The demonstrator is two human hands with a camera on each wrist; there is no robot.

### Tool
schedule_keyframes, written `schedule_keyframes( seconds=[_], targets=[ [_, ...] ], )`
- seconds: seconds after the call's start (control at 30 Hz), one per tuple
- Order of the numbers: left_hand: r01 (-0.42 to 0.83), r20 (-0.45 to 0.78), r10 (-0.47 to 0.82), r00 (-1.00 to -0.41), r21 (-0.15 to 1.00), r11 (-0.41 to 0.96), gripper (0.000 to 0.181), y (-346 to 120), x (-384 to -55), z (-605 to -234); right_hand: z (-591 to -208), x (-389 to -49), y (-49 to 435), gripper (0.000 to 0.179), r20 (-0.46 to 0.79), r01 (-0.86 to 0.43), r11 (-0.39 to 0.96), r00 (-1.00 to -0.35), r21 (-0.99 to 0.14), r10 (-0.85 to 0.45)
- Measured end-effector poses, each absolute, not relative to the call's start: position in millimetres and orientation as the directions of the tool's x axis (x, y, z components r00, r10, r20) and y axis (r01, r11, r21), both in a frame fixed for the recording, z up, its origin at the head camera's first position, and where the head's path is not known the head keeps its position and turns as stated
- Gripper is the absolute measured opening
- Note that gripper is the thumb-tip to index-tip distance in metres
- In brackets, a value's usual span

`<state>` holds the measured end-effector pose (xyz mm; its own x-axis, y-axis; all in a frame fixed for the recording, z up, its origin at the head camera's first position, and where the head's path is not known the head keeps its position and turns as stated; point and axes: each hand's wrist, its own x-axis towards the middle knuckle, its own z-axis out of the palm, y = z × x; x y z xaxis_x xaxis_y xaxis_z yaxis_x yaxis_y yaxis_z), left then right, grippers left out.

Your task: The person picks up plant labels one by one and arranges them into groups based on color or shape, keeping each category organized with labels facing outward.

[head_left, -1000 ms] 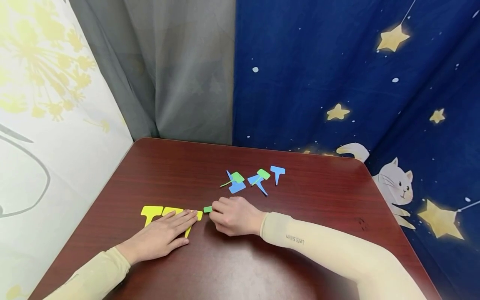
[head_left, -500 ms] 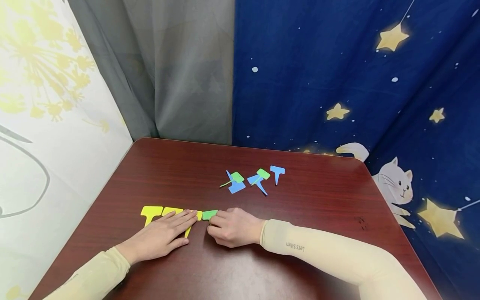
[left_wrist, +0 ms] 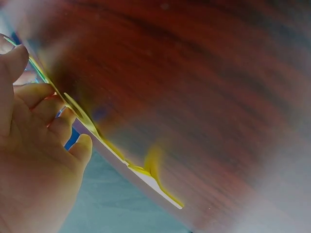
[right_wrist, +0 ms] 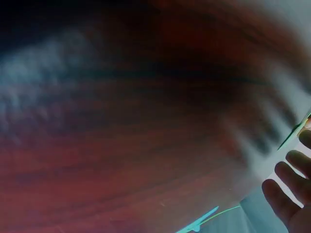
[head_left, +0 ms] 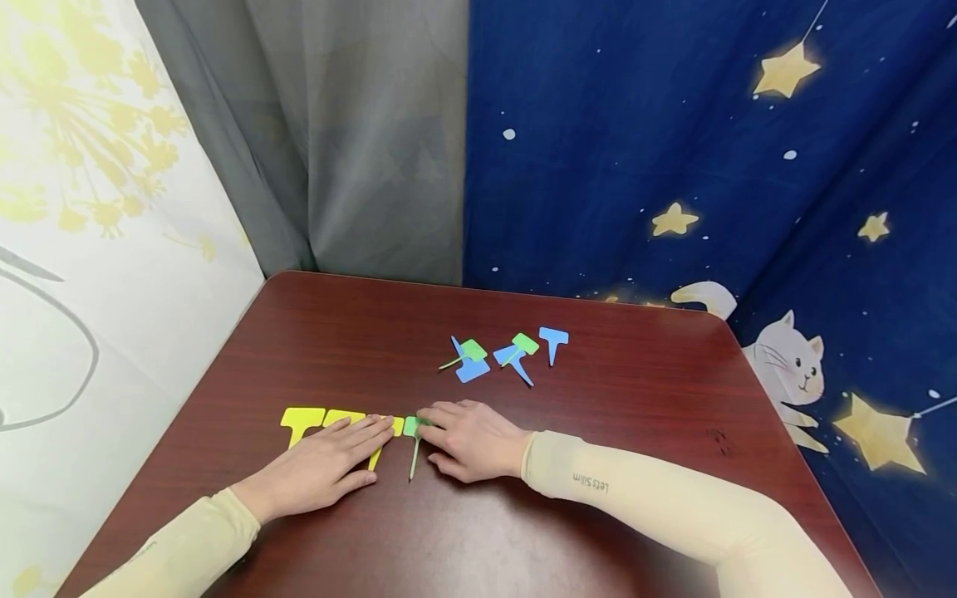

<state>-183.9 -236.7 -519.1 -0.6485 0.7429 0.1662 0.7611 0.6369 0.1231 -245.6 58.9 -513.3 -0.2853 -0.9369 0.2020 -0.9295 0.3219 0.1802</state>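
On the reddish-brown worktop point(head_left: 478, 540), a flat left hand point(head_left: 321, 467) partly covers yellow T-shaped plastic tags point(head_left: 302, 418); a right hand point(head_left: 477, 442), fingers loosely extended, overlaps the neighbouring green T-shaped tag point(head_left: 410, 427) (aligning, apparently; next calls for careful lift-off).

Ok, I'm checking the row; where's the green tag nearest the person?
In the head view, the green tag lies on the table left of center, beside the right end of the yellow tags and nearer the person than the blue tags.
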Motion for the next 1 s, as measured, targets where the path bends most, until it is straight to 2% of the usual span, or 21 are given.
schedule_keyframes(
  seconds=[0.23, 0.7, 0.87, 1.0],
  targets=[
    [0.749, 0.142, 0.736, -0.662, 0.130, 0.649, 0.062, -237.4, -182.6, -517.7, -517.3, -248.1, 59.7, 0.039, 0.186, -0.935, 0.292, -0.257, 0.200, -0.948],
    [0.725, 0.125, 0.714, -0.689, 0.132, 0.676, 0.065, -234.5, -182.7, -512.8, -517.3, -250.9, 58.9, 0.041, 0.185, -0.937, 0.289, -0.254, 0.197, -0.949],
    [0.741, 0.189, 0.718, -0.670, 0.113, 0.661, 0.063, -233.4, -186.0, -510.3, -511.0, -254.9, 60.4, 0.039, 0.230, -0.935, 0.301, -0.256, 0.189, -0.939],
    [0.757, 0.244, 0.721, -0.649, 0.109, 0.644, 0.060, -231.2, -187.8, -506.8, -506.3, -264.0, 62.3, 0.034, 0.288, -0.916, 0.352, -0.290, 0.194, -0.913]
  ],
)
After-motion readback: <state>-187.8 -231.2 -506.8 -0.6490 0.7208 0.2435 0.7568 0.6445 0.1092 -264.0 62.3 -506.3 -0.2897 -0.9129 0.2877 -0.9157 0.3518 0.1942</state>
